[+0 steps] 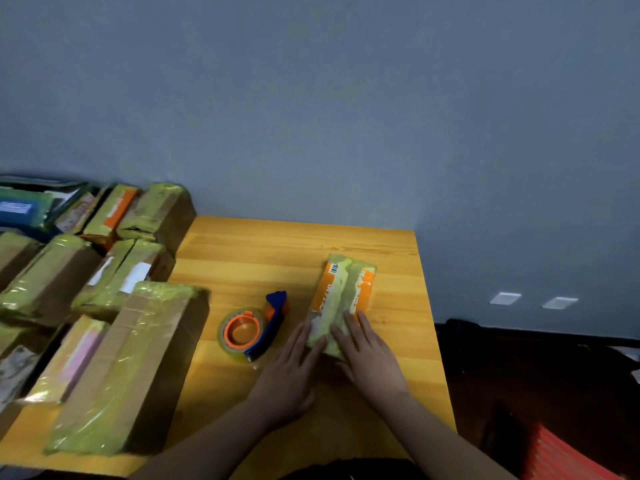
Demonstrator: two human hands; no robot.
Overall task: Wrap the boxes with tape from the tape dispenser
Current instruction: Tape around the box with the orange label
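Pressing flat on the near end of the long orange cardboard box with both hands, left and right, fingers straight. Box lying near-to-far on the wooden bench. Blue and orange tape dispenser just left, nearer the left hand.

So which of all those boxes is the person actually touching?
The orange box, lying alone right of the tape dispenser. Both hands press flat on its near end; the pile sits untouched at left.
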